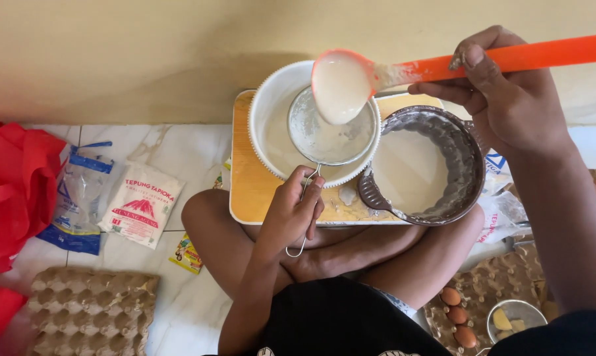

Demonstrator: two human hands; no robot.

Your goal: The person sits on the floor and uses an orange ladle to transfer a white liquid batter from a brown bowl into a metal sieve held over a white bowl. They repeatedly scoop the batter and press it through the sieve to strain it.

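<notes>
Cardboard egg trays sit nearest me: an empty one (pixel 90 310) at lower left, and one with brown eggs (pixel 457 316) at lower right beside a small steel bowl (pixel 516 322). On the tiles to the left I see a flat white pouch (pixel 141 204) with red print, a clear bag (pixel 80 198) with blue ends, a small yellow sachet (pixel 187 254) and red cloth (pixel 14 191).

My left hand (pixel 291 214) is closed round the wire handle of the sieve (pixel 331 135), which rests over the white bowl (pixel 278 125) on a wooden board (pixel 248 191); the handle points back toward me. Just right, touching the bowl, is a brown pan (pixel 466 165) of pale batter.

My right hand (pixel 502 99) grips the orange ladle (pixel 443 66). Its long axis runs nearly level, left to right, with the batter-coated cup over the sieve.
</notes>
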